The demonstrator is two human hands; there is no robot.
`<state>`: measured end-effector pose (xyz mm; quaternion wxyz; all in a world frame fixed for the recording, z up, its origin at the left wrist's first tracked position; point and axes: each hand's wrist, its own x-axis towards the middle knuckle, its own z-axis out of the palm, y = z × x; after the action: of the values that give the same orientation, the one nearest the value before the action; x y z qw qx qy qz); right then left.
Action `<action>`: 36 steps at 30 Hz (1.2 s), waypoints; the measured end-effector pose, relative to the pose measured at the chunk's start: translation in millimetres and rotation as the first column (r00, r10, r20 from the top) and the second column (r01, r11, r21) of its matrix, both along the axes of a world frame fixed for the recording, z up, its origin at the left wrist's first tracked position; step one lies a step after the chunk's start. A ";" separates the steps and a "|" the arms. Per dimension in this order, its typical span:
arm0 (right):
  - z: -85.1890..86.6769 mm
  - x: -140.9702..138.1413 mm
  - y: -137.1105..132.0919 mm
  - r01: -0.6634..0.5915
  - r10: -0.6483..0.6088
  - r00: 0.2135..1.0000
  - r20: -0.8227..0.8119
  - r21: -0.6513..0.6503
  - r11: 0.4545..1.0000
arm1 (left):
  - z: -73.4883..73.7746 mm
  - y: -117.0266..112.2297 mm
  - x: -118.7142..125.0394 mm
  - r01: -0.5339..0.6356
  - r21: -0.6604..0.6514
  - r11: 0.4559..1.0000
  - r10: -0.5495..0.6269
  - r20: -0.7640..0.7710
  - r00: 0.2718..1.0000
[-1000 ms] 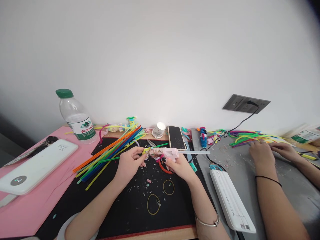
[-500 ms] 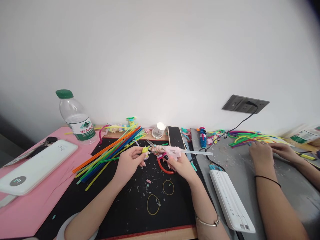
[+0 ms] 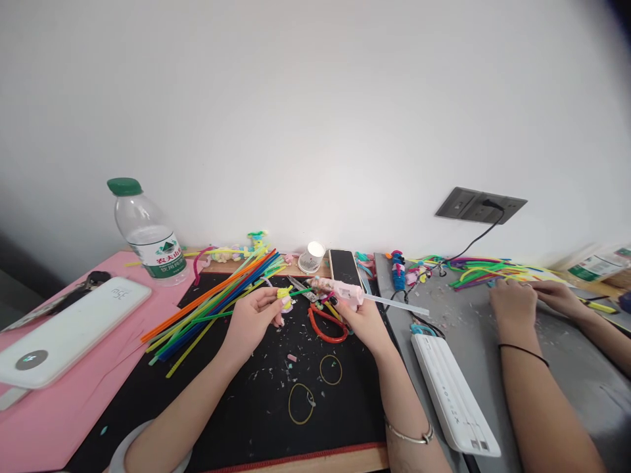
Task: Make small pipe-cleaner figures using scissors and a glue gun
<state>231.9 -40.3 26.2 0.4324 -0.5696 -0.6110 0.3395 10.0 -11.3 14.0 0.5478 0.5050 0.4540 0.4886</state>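
Head view: over the black fabric mat [image 3: 276, 420] on the bench [image 3: 315, 461], the right hand [image 3: 365, 322] has its fingers closed around a pale pink plastic glue gun [image 3: 348, 290], brown-stained towards its nozzle. Its long axis runs roughly along the bench's back edge: the nozzle points to the left edge, and a straight translucent glue stick [image 3: 397, 303] juts rearwards to the right edge. The left hand [image 3: 254, 318] pinches a small fuzzy yellow piece [image 3: 284, 295] between its fingers, near the nozzle but apart. Red-handled metal scissors [image 3: 339, 339] lie beneath the gun.
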 end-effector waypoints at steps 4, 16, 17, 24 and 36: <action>4.2 13.5 1.8 0.283 -0.294 0.926 0.237 0.081 0.956 | -1.6 1.5 -0.8 -0.027 0.001 1.000 0.027 -0.018 0.999; -1.4 50.2 1.2 0.724 -0.523 0.415 0.745 0.078 0.686 | -7.1 2.7 -0.2 -0.010 -0.032 0.999 0.011 0.024 1.000; -2.0 48.5 0.8 0.727 -0.505 0.420 0.754 0.054 0.685 | -6.3 2.2 0.0 0.005 -0.031 0.999 -0.004 0.027 1.000; -3.8 39.7 -1.8 0.665 -0.547 0.480 0.686 0.122 0.737 | -1.2 -0.5 1.5 0.084 -0.020 0.996 -0.084 0.025 0.996; -2.7 -38.3 -3.5 -0.091 0.004 0.977 0.213 0.400 0.912 | -8.0 -3.1 2.2 0.296 0.016 0.955 -0.294 -0.096 0.951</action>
<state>193.6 -43.9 23.5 0.4671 -0.4840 -0.7237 0.1541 12.2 -14.5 6.0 0.5853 0.5975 0.3909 0.3842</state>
